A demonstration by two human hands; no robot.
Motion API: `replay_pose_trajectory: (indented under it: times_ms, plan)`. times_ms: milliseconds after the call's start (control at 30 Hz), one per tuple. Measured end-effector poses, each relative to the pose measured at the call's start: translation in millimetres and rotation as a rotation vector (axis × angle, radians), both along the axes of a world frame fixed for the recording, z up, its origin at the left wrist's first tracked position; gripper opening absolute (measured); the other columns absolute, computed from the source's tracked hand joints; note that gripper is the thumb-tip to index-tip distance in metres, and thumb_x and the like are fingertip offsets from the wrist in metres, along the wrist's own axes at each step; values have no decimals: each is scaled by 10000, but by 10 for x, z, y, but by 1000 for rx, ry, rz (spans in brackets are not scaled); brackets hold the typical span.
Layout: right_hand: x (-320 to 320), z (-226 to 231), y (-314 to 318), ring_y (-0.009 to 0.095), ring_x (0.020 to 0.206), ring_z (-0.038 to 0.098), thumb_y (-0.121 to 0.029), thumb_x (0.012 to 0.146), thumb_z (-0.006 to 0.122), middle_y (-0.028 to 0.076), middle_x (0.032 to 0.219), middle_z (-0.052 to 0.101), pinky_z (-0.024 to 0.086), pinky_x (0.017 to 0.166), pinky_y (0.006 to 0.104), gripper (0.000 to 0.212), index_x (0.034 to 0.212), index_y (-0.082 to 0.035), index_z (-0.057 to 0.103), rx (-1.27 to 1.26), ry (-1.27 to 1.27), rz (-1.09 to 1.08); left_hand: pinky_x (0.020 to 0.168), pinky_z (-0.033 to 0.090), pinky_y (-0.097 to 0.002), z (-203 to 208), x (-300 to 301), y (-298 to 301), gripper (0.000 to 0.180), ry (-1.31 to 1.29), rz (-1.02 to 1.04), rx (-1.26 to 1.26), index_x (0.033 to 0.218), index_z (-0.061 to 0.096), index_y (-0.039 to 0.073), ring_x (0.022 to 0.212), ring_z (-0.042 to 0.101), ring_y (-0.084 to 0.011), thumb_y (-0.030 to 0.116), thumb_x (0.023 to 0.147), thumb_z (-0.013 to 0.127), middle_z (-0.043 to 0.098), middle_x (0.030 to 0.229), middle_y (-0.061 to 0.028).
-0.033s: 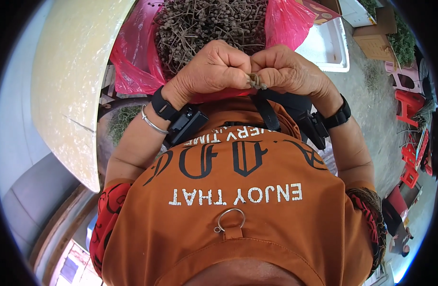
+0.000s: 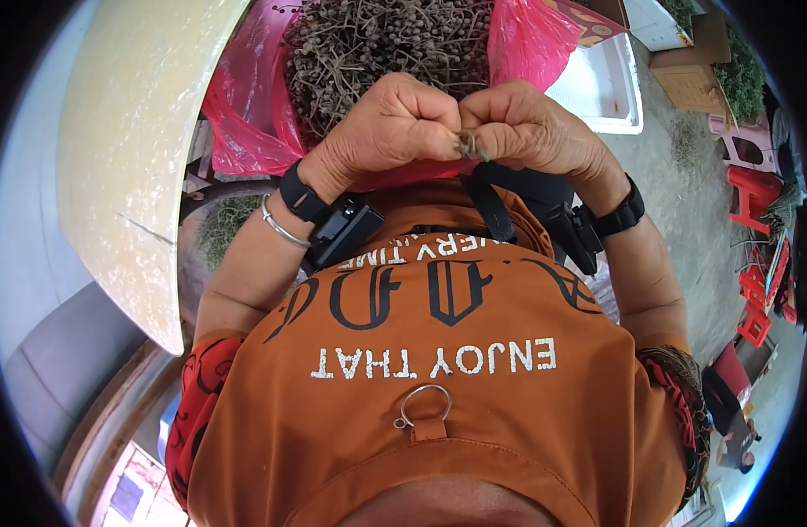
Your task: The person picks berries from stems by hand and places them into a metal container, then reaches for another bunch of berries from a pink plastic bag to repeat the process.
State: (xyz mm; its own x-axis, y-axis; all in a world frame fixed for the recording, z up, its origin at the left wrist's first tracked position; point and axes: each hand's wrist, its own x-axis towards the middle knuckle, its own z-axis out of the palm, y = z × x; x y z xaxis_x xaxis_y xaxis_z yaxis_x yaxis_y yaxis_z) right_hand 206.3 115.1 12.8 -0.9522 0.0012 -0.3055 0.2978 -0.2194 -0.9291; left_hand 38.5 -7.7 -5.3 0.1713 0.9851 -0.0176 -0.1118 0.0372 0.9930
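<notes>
My left hand (image 2: 393, 123) and my right hand (image 2: 537, 128) meet knuckle to knuckle in front of my orange apron (image 2: 430, 351). Both are closed, thumbs and forefingers pinching a small greenish-brown dried sprig (image 2: 470, 146) between them. Most of the sprig is hidden by the fingers. Just beyond my hands, a heap of dried brown stems with round seed heads (image 2: 386, 53) fills a pink plastic bag (image 2: 535, 39), whose sides are spread apart.
A pale yellow board or tabletop (image 2: 131, 149) curves along the left. To the right stand a white foam box (image 2: 601, 88), a cardboard box (image 2: 689, 83) with green plants, and red plastic stools (image 2: 752, 198). Loose green sprigs (image 2: 228, 224) lie below on the left.
The sprig has turned slightly between my fingertips, and my right hand has shifted a little to the left. Both hands keep their pinch.
</notes>
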Motion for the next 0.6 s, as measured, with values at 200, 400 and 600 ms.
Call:
replay_pose_trajectory:
  times_ms: [200, 400, 600]
  plan:
    - [-50, -79, 15, 90, 535, 437, -288, 794, 701, -19, 594, 467, 344, 473, 235, 309, 742, -44, 519, 540, 234, -38, 515, 382, -191, -46, 23, -52, 102, -38, 116, -165, 758, 647, 0, 573, 463, -33, 77, 823, 632, 547, 620, 43]
    - [-95, 44, 1, 203, 547, 497, -203, 740, 711, 91, 603, 494, 405, 509, 311, 273, 753, -16, 513, 940, 247, 10, 558, 412, -195, -54, 65, -35, 115, 129, 149, -111, 829, 646, -15, 627, 487, -30, 94, 855, 622, 573, 672, 27]
    - [-127, -46, -40, 267, 560, 541, -133, 720, 684, 132, 614, 520, 429, 523, 353, 208, 748, -5, 523, 1203, 400, -56, 581, 421, -204, 31, 84, -42, 115, 80, 215, -182, 837, 641, -15, 650, 487, -37, 95, 858, 616, 587, 695, 28]
